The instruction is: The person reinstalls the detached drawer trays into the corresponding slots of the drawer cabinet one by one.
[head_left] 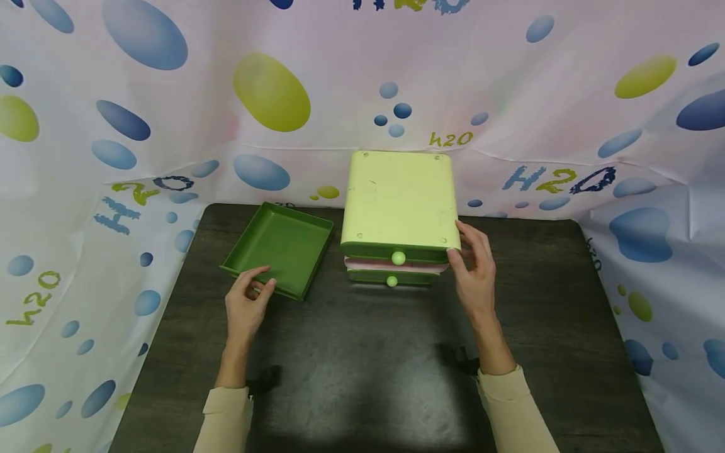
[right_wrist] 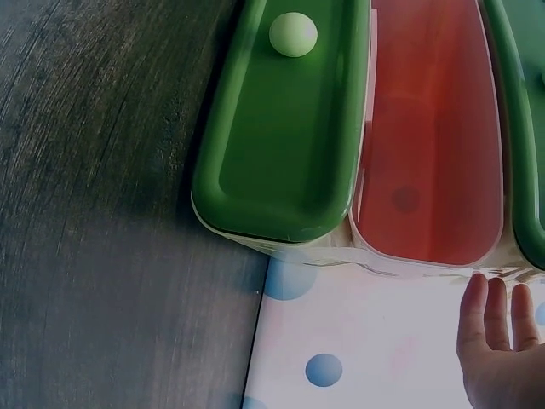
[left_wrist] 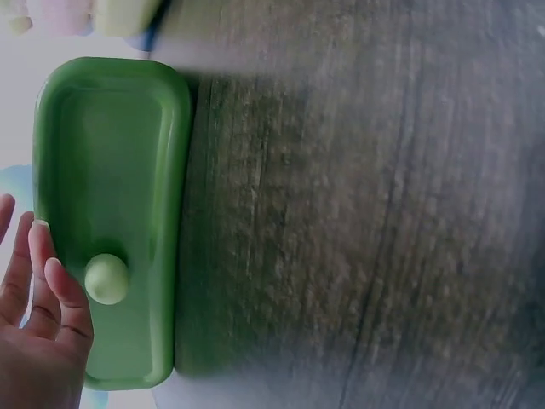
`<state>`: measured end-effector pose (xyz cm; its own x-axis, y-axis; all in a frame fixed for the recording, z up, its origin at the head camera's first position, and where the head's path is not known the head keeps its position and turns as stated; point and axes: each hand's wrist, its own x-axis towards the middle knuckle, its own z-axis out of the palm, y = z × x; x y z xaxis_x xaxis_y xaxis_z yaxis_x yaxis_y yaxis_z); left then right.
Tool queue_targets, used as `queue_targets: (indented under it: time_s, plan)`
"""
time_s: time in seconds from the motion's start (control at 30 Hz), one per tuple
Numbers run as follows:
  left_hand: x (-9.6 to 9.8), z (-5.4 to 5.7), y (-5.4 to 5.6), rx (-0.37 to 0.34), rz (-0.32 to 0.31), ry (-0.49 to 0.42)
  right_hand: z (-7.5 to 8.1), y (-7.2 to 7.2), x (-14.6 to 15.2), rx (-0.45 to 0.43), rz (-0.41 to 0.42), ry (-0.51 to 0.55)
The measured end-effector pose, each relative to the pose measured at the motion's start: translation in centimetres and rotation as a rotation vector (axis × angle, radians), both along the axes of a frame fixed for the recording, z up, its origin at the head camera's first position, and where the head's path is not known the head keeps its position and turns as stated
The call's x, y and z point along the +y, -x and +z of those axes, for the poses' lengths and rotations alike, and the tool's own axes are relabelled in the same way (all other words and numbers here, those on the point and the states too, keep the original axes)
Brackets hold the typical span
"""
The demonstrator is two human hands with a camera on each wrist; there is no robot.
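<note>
Across the frame's middle, the left hand (head_left: pixel 247 304) is touching a green drawer (head_left: pixel 287 242), the right hand (head_left: pixel 477 270) a cabinet (head_left: pixel 399 200), fingers relaxed.

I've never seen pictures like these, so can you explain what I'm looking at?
No machine: these are a person's bare left hand and right hand. The big picture comes from a camera on the head; the others from one on each wrist. On the dark table are a pale-green cabinet and, left of it, a loose green drawer. The left hand is at the drawer's near edge; I can't tell whether it grips. The right hand touches the cabinet's right side.
</note>
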<state>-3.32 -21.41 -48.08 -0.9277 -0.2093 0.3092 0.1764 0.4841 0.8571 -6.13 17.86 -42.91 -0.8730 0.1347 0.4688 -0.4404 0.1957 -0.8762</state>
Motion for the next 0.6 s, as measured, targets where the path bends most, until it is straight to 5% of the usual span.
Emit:
queue_targets:
  time_s: [0.6]
  plan:
    - [-0.76,-0.28,-0.14,-0.065,-0.042,0.031,-0.11,-0.16,0.01,-0.018,0.003,0.014]
